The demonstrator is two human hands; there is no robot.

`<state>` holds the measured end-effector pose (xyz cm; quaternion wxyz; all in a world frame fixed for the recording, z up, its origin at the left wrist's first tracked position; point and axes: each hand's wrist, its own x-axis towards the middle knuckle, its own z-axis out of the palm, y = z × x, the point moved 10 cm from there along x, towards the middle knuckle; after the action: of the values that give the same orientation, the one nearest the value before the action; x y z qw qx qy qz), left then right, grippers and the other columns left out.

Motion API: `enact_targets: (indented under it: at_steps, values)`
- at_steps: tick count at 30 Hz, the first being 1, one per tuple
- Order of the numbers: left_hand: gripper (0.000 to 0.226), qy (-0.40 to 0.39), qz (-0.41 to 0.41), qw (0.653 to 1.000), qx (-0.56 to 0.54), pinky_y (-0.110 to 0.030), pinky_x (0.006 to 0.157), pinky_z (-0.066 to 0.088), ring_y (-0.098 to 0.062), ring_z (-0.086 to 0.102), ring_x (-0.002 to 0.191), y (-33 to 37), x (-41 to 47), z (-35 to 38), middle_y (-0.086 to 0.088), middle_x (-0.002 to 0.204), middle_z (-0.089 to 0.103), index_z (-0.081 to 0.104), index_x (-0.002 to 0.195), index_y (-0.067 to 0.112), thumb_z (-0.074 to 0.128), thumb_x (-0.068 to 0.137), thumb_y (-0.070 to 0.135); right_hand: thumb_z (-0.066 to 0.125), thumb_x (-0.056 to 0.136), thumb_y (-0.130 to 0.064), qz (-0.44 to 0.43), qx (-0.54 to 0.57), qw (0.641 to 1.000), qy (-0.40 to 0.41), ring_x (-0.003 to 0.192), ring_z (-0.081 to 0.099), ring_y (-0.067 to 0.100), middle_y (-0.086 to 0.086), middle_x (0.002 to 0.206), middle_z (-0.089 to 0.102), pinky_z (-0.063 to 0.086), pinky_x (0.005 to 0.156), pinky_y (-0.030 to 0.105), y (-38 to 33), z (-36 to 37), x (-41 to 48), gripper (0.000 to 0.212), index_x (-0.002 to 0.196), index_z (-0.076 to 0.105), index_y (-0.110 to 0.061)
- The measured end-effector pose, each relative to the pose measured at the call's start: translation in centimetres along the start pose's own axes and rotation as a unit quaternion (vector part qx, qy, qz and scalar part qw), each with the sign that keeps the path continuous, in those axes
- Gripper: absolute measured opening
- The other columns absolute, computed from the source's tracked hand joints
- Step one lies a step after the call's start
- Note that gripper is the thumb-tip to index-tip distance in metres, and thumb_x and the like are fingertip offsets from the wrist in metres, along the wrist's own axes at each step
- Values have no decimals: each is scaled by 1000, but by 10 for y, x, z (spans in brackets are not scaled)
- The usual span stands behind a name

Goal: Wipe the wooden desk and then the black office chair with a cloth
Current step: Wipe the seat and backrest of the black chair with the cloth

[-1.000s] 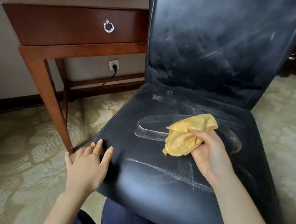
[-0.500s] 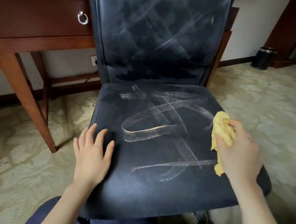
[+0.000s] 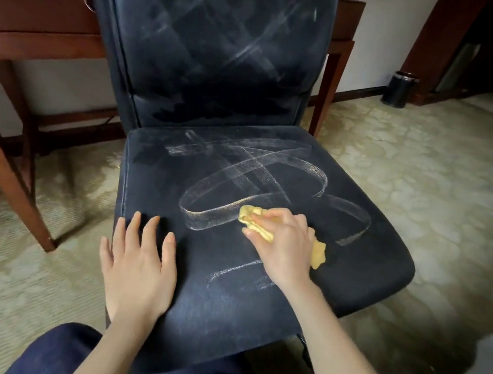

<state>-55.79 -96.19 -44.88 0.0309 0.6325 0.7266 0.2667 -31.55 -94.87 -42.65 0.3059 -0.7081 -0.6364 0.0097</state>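
two hands on a dusty black chair seat, one pressing a yellow cloth

both hands rest on the seat of a black office chair (image 3: 225, 294), seen from above by the person doing the work. right hand (image 3: 282, 248) lies palm down near the middle of the seat, fingers curled over a crumpled yellow cloth (image 3: 319, 254) and gripping it against the upholstery; the cloth pokes out past the fingertips on one side and beyond the heel of the hand on the other. left hand (image 3: 139, 263) is empty, flat and spread, fingers relaxed, pressed on the front left part of the seat near its edge, a little apart from the right hand.

pale looping wipe streaks (image 3: 240, 173) cross the seat behind the cloth, and fainter criss-cross smears mark the tall backrest (image 3: 214, 41), which stands upright.

behind the chair stands a wooden desk (image 3: 35, 17) of reddish-brown wood, with a drawer whose metal ring pull is partly hidden by the chair's edge; its legs show on both sides of the backrest. patterned beige carpet (image 3: 412, 177) covers the floor. a small dark bin (image 3: 400, 89) stands by the wall at right. dark blue trousers (image 3: 60, 353) fill the lower edge.
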Motion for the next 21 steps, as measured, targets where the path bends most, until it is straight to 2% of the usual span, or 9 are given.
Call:
enact_targets:
  at_steps: [3, 6, 9, 12, 14, 17, 19, 21]
  values:
    - [64, -3, -6, 1000, -6, -43, 116, 8, -23, 17, 144, 0, -1, -1, -6, 152, 33, 43, 139, 21, 12, 89, 46, 64, 82, -49, -81, 34, 996, -18, 93, 47, 19, -15, 112, 60, 35, 80, 35, -60, 18, -22, 26, 105, 70, -41]
    - [63, 10, -4, 999, -33, -43, 116, 9, -22, 18, 143, -3, -1, -5, -6, 151, 34, 44, 138, 19, 10, 90, 41, 57, 83, -47, -133, 54, 990, -16, 88, 49, 19, -15, 109, 60, 40, 74, 34, -94, 24, -52, 28, 107, 69, -39]
    - [62, 25, -17, 997, -72, -45, 116, 11, -23, 21, 143, -10, 1, -10, -7, 149, 38, 47, 136, 16, 12, 91, 39, 52, 86, -44, -166, 56, 984, 10, 86, 51, 18, -13, 106, 61, 43, 70, 33, -94, 19, -75, 31, 113, 66, -38]
    - [60, 22, -10, 997, -71, -45, 116, 9, -24, 20, 143, -9, 1, -10, -7, 149, 37, 49, 135, 17, 14, 91, 39, 56, 87, -39, -180, 50, 981, 50, 83, 51, 17, -12, 102, 62, 44, 67, 33, -75, 10, -89, 30, 115, 66, -36]
    - [59, 22, 8, 998, -59, -45, 115, 9, -24, 20, 143, -5, 2, -11, -6, 150, 37, 49, 135, 17, 16, 91, 40, 57, 87, -36, -149, 36, 985, 75, 84, 50, 16, -11, 101, 62, 43, 70, 31, -50, 0, -87, 30, 115, 66, -35]
    - [59, 23, 37, 998, -43, -45, 114, 10, -24, 20, 143, -1, 0, -10, -6, 150, 36, 49, 136, 17, 19, 91, 41, 66, 84, -32, -49, 2, 993, 103, 88, 48, 12, -8, 104, 62, 42, 72, 30, 9, -20, -69, 28, 113, 68, -33]
    - [59, 22, 48, 998, -39, -45, 114, 9, -23, 19, 143, 0, 0, -8, -5, 150, 37, 49, 136, 17, 19, 91, 42, 68, 84, -30, 33, -17, 993, 109, 89, 43, 11, -8, 107, 62, 35, 75, 28, 57, -35, -52, 28, 112, 68, -33]
    - [58, 22, 50, 998, -40, -46, 114, 9, -23, 20, 143, 1, -1, -7, -6, 149, 38, 49, 135, 16, 19, 92, 41, 67, 85, -29, 102, -27, 988, 117, 93, 45, 18, -8, 110, 62, 30, 79, 29, 102, -51, -35, 27, 111, 69, -32]
